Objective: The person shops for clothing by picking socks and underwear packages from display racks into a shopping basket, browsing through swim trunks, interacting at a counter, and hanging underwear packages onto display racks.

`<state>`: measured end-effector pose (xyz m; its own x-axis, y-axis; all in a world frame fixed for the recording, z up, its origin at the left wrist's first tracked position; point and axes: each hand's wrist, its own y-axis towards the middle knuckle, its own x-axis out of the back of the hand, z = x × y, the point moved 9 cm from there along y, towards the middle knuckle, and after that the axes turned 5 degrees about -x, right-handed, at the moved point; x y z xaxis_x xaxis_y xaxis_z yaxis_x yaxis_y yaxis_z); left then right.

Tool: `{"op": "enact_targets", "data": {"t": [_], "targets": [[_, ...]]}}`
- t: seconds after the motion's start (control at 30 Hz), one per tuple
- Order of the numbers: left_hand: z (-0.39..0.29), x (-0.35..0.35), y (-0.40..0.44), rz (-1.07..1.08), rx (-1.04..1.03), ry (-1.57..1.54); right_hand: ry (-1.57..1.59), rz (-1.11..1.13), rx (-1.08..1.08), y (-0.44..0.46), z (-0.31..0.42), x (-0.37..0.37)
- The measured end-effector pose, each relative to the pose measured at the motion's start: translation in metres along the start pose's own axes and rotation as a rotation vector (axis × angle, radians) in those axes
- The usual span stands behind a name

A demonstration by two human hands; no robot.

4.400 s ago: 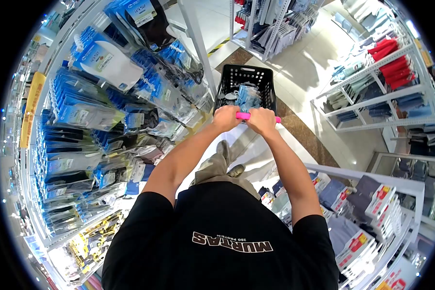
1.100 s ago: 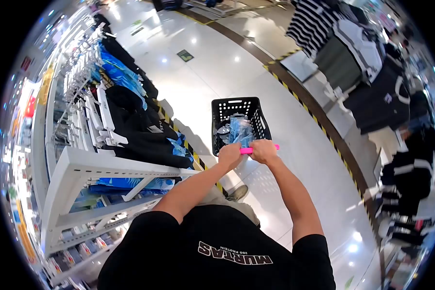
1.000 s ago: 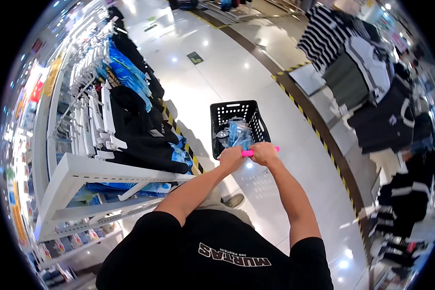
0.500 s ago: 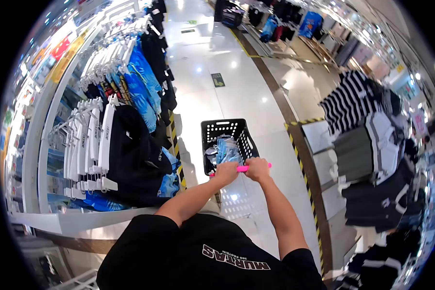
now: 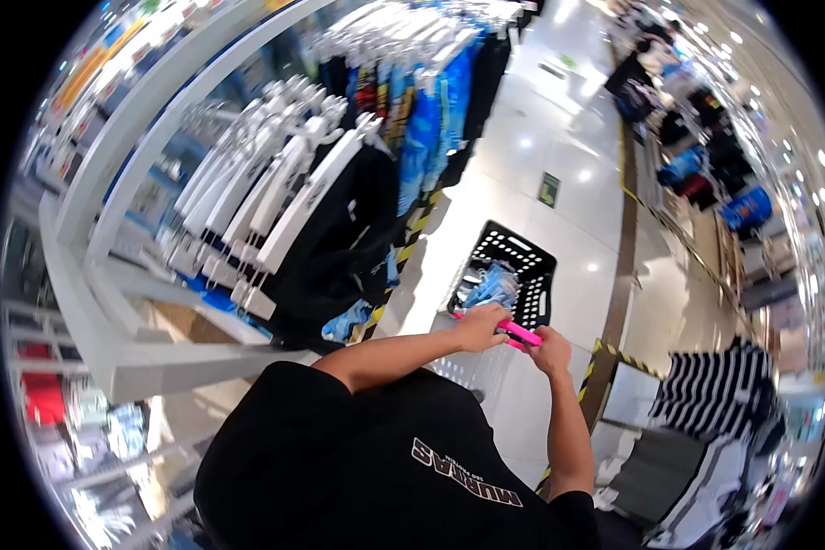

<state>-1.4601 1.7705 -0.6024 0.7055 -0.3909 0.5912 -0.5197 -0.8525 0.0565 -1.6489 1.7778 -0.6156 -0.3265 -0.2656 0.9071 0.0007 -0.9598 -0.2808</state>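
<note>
Both of my hands are closed on a bright pink handle (image 5: pixel 521 332) at the near end of a black basket (image 5: pixel 543 266). My left hand (image 5: pixel 483 327) wraps the handle's left part, and my right hand (image 5: pixel 550 352) grips its right end. Inside the basket lie light blue packaged items (image 5: pixel 493 286), with something dark and clear beside them that I cannot make out. The basket has rows of square holes in its walls and stands at an angle in front of my body, over the tiled floor.
At the left a white rack (image 5: pixel 147 367) holds black shorts (image 5: pixel 339 238) and blue patterned shorts (image 5: pixel 420 137) on white hangers. Yellow-black tape (image 5: pixel 422 215) edges the aisle floor (image 5: pixel 568 225). Striped (image 5: pixel 715 390) and grey garments (image 5: pixel 655 472) hang at the lower right.
The basket and my hands have shifted right in the view and turned clockwise. The left rack appears larger and closer, and the striped garments sit lower. Both hands still hold the handle.
</note>
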Motion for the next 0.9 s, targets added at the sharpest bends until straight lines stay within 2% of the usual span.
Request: {"op": "enact_targets", "data": {"t": [0.07, 0.13, 0.2, 0.27, 0.33, 0.37, 0.43, 0.5, 0.57, 0.67, 0.7, 0.8, 0.83, 0.9], "targets": [[0.022, 0.040, -0.022, -0.179, 0.186, -0.207, -0.015, 0.023, -0.023, 0.021, -0.002, 0.002], [0.021, 0.095, -0.061, -0.392, 0.154, -0.142, -0.014, 0.019, -0.022, 0.038, -0.008, 0.006], [0.015, 0.144, -0.107, -0.556, 0.249, -0.042, 0.039, 0.029, 0.018, 0.052, -0.016, 0.005], [-0.003, 0.185, -0.148, -0.714, 0.320, 0.059, 0.110, 0.161, -0.002, 0.068, -0.018, 0.006], [-0.035, 0.221, -0.178, -0.898, 0.347, 0.240, 0.547, 0.240, 0.122, 0.086, -0.012, 0.008], [-0.053, 0.234, -0.191, -1.019, 0.366, 0.317, 0.599, 0.243, 0.109, 0.092, 0.000, 0.023], [-0.087, 0.245, -0.208, -1.228, 0.381, 0.430, 0.685, 0.166, 0.215, 0.117, 0.030, 0.044], [-0.119, 0.250, -0.219, -1.409, 0.384, 0.599, 0.745, 0.131, 0.347, 0.135, 0.081, 0.067], [-0.153, 0.252, -0.226, -1.574, 0.356, 0.847, 0.837, 0.187, 0.535, 0.135, 0.167, 0.104], [-0.161, 0.254, -0.241, -1.812, 0.535, 0.885, 0.911, 0.200, 0.930, 0.112, 0.292, 0.164], [-0.150, 0.251, -0.248, -1.884, 0.542, 0.775, 0.872, 0.189, 1.035, 0.100, 0.328, 0.184], [-0.148, 0.254, -0.231, -1.909, 0.583, 0.509, 0.854, -0.038, 1.407, 0.045, 0.409, 0.244], [-0.144, 0.252, -0.229, -2.002, 0.487, 0.368, 0.832, -0.065, 1.460, 0.033, 0.429, 0.251], [-0.128, 0.244, -0.240, -1.888, 0.712, 0.224, 0.792, -0.091, 1.568, 0.024, 0.463, 0.241]]}}
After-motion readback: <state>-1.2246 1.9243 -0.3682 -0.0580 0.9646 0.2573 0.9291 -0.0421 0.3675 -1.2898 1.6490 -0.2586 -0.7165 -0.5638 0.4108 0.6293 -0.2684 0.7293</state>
